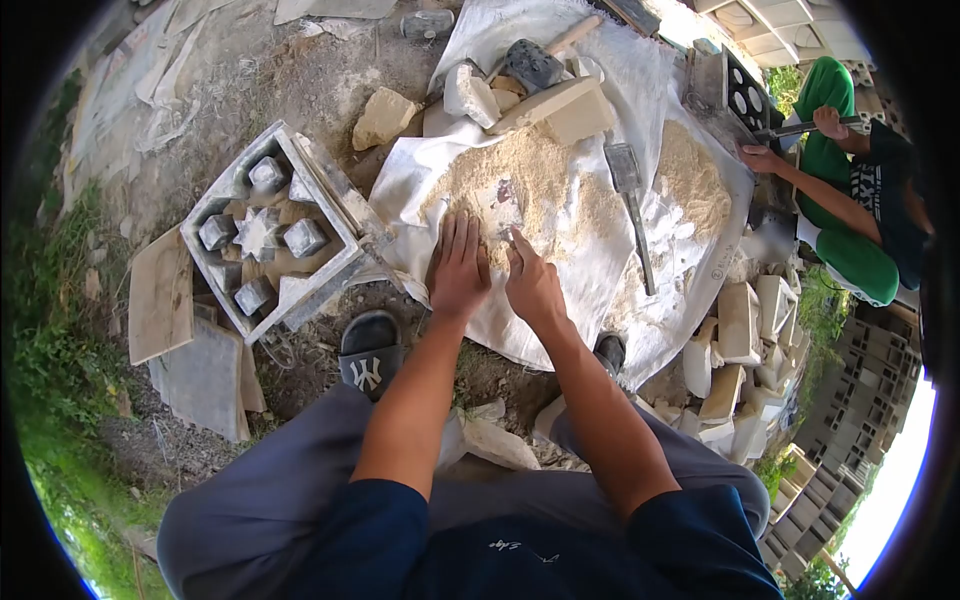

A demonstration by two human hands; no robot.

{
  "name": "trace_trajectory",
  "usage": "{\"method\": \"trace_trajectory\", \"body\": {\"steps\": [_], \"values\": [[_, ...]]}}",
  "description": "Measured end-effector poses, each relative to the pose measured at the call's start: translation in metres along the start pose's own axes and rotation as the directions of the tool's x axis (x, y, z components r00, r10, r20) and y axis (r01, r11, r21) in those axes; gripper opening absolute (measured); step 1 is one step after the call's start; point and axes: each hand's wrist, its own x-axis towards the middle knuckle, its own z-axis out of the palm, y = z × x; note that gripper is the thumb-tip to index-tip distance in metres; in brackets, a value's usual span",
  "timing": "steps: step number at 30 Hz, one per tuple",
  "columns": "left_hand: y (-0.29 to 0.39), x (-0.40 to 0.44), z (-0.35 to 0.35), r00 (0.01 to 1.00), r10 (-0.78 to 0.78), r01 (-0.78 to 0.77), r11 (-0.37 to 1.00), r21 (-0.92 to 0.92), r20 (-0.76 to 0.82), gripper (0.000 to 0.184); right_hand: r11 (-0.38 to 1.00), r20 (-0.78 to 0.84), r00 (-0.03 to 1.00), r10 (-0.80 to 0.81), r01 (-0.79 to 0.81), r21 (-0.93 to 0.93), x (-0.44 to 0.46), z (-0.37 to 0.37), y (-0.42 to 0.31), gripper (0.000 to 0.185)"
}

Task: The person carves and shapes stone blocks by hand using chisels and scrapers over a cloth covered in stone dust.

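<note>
My left hand [461, 265] lies flat, fingers stretched out together, at the near edge of a pile of pale sandy powder [530, 165] on a white sheet [420, 165]. Close beside it, my right hand [534, 285] has its index finger forward and the others curled in. A small greyish bit shows at its fingertip, too small to name. Just ahead of both hands is a flat pale patch with a dark reddish mark [503, 192]. To the right of the powder lies a trowel-like tool with a flat square head [622, 167] and a long handle.
A metal block mould [355, 252] with a star centre stands at left, by leaning boards [160, 300]. A mallet [533, 65] and broken blocks [570, 110] lie behind the powder. Stacked blocks [738, 320] are at right. A co-worker [850, 190] grips a tool at another mould [745, 90].
</note>
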Motion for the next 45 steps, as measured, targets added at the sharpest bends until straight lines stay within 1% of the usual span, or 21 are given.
{"method": "trace_trajectory", "body": {"steps": [1,3,5,6,11,13,14,15,18,21,25,27,28,31,32,33,35,37,39,41,45], "values": [[0.0,0.0,-0.002,1.0,-0.004,0.004,1.0,0.0,0.01,0.053,0.997,-0.046,0.997,-0.06,0.062,0.05,0.004,-0.004,-0.001,0.042],[0.005,0.002,-0.007,0.996,-0.039,0.039,0.999,0.003,0.085,0.053,0.998,0.059,0.998,0.004,-0.008,0.063,-0.002,-0.021,-0.002,0.04],[0.0,0.006,0.0,0.999,-0.021,0.022,1.0,-0.006,0.045,0.054,0.994,0.033,0.998,-0.059,0.056,0.091,-0.012,-0.017,0.021,0.039],[-0.001,0.004,0.002,0.999,-0.017,0.016,1.0,0.017,0.035,0.054,0.999,0.058,0.998,0.008,-0.011,0.036,-0.012,-0.02,0.018,0.038],[0.008,-0.001,-0.002,0.998,-0.021,0.02,1.0,0.017,0.063,0.054,0.999,0.072,0.997,0.028,-0.031,0.04,-0.005,-0.034,0.017,0.037],[-0.002,-0.001,-0.001,0.994,-0.017,0.013,0.999,0.041,0.107,0.057,0.999,0.117,0.992,0.051,-0.05,-0.005,-0.008,-0.034,0.023,0.037],[-0.004,-0.002,-0.002,0.996,0.006,-0.008,1.0,0.025,0.086,0.057,0.999,0.112,0.994,0.011,-0.007,-0.039,-0.006,-0.04,0.031,0.037],[-0.003,-0.004,-0.003,0.997,0.005,-0.007,1.0,0.025,0.08,0.057,0.989,0.136,0.988,0.078,-0.06,-0.133,-0.004,-0.052,0.026,0.038],[0.004,-0.006,0.001,0.999,-0.014,0.011,0.998,0.065,0.044,0.056,0.94,0.097,0.992,0.08,-0.042,-0.338,-0.006,-0.097,-0.005,0.04],[0.002,0.001,-0.007,0.999,0.008,-0.01,0.998,0.069,0.034,0.055,0.907,0.085,0.994,0.062,-0.021,-0.421,-0.007,-0.117,-0.018,0.048],[0.005,0.0,-0.003,0.999,0.021,-0.02,1.0,0.016,-0.03,0.051,0.906,-0.004,1.0,0.0,-0.002,-0.423,0.003,-0.107,0.014,0.044],[0.003,0.001,-0.002,0.999,0.026,-0.025,0.999,0.023,-0.045,0.051,0.967,0.107,0.993,-0.053,0.077,-0.244,0.004,-0.106,0.017,0.041],[0.004,0.001,-0.002,0.999,0.018,-0.018,1.0,0.017,-0.041,0.051,0.995,0.082,0.996,0.028,-0.02,-0.095,-0.003,-0.106,0.01,0.033],[0.006,0.001,-0.004,1.0,0.007,-0.006,1.0,0.024,-0.028,0.051,1.0,0.017,1.0,0.025,-0.025,-0.01,-0.012,-0.089,0.011,0.031],[0.006,0.001,-0.006,1.0,0.009,-0.008,0.999,0.031,-0.022,0.051,0.987,0.035,0.993,0.116,-0.119,0.112,-0.015,-0.082,0.011,0.034],[0.005,0.001,-0.004,1.0,0.006,-0.006,0.999,0.032,-0.016,0.051,0.986,0.039,0.992,0.119,-0.123,0.113,-0.016,-0.072,0.01,0.034],[0.001,-0.002,0.001,0.999,-0.017,0.015,0.998,0.057,0.037,0.058,0.978,-0.084,0.995,0.046,-0.028,0.206,-0.016,-0.047,0.02,0.039],[0.0,-0.003,0.003,0.999,-0.023,0.022,0.999,0.025,0.04,0.059,0.973,0.028,0.992,0.125,-0.128,0.192,-0.011,-0.032,0.026,0.048],[-0.004,0.0,0.003,0.999,-0.015,0.016,1.0,-0.007,0.037,0.061,0.873,0.136,0.946,0.295,-0.325,0.363,-0.011,-0.03,0.024,0.046],[0.0,-0.002,0.002,0.999,-0.013,0.011,0.999,0.038,0.049,0.062,0.849,0.18,0.924,0.338,-0.382,0.366,-0.006,-0.04,0.018,0.046],[0.005,-0.001,-0.003,0.997,-0.017,0.011,0.997,0.071,0.076,0.06,0.898,0.251,0.91,0.329,-0.384,0.216,0.014,-0.074,0.006,0.044]]}}
